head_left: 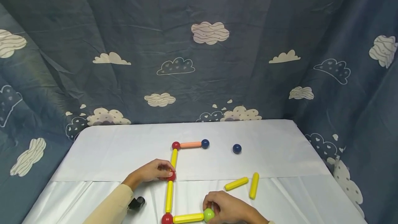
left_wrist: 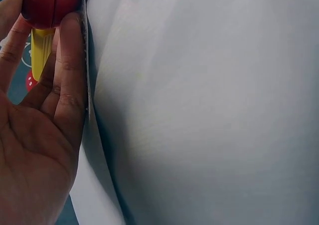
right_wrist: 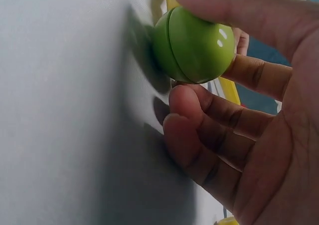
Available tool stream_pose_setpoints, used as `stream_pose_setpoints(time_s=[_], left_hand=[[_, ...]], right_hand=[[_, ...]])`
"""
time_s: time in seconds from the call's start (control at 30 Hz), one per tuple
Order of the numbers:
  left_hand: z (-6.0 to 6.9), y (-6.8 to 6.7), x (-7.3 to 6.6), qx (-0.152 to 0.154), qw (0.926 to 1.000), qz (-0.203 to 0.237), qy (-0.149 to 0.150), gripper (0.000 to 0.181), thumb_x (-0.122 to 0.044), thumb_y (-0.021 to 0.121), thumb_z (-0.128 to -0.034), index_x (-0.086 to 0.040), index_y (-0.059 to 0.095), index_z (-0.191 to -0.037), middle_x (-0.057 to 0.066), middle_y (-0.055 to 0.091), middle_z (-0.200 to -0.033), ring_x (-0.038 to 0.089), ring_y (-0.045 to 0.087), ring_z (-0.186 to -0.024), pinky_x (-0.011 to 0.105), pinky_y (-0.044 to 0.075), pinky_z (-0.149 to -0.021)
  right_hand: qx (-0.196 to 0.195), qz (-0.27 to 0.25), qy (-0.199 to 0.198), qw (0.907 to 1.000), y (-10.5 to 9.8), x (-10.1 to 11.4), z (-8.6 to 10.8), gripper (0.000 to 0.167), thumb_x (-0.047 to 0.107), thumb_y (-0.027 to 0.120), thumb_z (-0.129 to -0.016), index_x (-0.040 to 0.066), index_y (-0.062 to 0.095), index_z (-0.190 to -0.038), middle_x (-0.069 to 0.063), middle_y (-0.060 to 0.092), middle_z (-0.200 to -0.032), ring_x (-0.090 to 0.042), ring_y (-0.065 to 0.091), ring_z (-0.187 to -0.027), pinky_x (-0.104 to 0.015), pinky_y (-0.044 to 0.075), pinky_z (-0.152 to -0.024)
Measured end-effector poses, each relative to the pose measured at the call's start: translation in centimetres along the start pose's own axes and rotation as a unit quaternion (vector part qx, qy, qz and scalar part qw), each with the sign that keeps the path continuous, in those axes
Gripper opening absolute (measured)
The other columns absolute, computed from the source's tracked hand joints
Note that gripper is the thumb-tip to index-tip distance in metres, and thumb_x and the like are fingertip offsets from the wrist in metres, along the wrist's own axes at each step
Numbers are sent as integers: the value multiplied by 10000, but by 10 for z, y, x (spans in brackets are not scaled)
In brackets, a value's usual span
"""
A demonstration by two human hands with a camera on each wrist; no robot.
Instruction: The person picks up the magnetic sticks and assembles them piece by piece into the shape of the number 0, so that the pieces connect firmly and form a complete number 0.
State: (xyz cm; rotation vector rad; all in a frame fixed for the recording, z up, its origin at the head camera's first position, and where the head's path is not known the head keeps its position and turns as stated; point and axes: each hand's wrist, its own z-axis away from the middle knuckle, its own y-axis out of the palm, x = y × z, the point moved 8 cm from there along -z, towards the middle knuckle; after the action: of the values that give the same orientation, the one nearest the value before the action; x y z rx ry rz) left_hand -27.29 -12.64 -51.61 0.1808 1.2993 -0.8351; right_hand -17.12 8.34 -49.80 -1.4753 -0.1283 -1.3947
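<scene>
On the white table, my left hand (head_left: 152,171) grips the middle red ball (head_left: 171,176) between thumb and fingers; the same red ball (left_wrist: 52,5) fills the top of the left wrist view. Yellow sticks join it to a red ball (head_left: 176,145) behind and another red ball (head_left: 167,218) in front. From the front ball a yellow stick (head_left: 188,218) runs right to a green ball (head_left: 209,214). My right hand (head_left: 228,207) pinches that green ball (right_wrist: 197,48) between thumb and fingers. At the back, an orange stick (head_left: 190,145) ends in a dark blue ball (head_left: 205,143).
Two loose yellow sticks, one slanted (head_left: 236,184) and one nearly upright in view (head_left: 254,186), lie behind and right of my right hand. A separate dark blue ball (head_left: 237,148) sits farther back. A cloud-patterned curtain (head_left: 140,27) surrounds the table's back and sides.
</scene>
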Motion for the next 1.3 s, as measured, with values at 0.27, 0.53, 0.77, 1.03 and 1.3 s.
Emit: stream_pose_setpoints(time_s=[0.27, 0.53, 0.77, 1.03, 1.3], left_hand=[[2, 1, -2, 2, 10000, -31, 33, 218, -184, 685, -901, -62, 676, -1081, 23, 649, -946, 160, 555, -800, 296, 501, -706], [2, 1, -4, 37, 10000, -56, 25, 224, -184, 674, -910, -51, 669, -1090, 23, 649, -956, 153, 557, -811, 286, 498, -710], [1, 2, -5, 42, 10000, -9, 26, 228, -181, 673, -910, -48, 671, -1095, 26, 652, -965, 156, 562, -823, 292, 510, -726], [2, 2, -2, -46, 10000, -76, -43, 222, -186, 684, -902, -63, 673, -1086, 26, 655, -969, 165, 569, -825, 308, 519, -735], [1, 1, -5, 43, 10000, -41, 5, 232, -185, 684, -902, -58, 672, -1096, 24, 648, -971, 165, 569, -829, 302, 516, -738]], right_hand=[[58, -222, -226, 9995, -10, 0, 6, 310, 273, 816, -770, 177, 642, -1009, 162, 555, -843, 28, 487, -655, -170, 456, -583], [-297, -243, -38, 9993, -49, -10, 15, 285, 172, 836, -741, 127, 647, -950, 34, 600, -789, -14, 468, -627, -178, 412, -564], [-567, 324, 172, 9977, -82, -27, 22, 278, 87, 845, -711, 139, 640, -891, 31, 596, -877, -142, 526, -798, -290, 458, -735], [-479, 648, 668, 9945, -90, -47, 13, 306, 57, 839, -711, 163, 624, -901, 37, 565, -899, -187, 512, -841, -323, 456, -776], [-395, 658, 666, 9948, -85, -56, 5, 281, -2, 828, -693, 139, 653, -861, 37, 545, -831, -133, 487, -773, -238, 416, -693]])
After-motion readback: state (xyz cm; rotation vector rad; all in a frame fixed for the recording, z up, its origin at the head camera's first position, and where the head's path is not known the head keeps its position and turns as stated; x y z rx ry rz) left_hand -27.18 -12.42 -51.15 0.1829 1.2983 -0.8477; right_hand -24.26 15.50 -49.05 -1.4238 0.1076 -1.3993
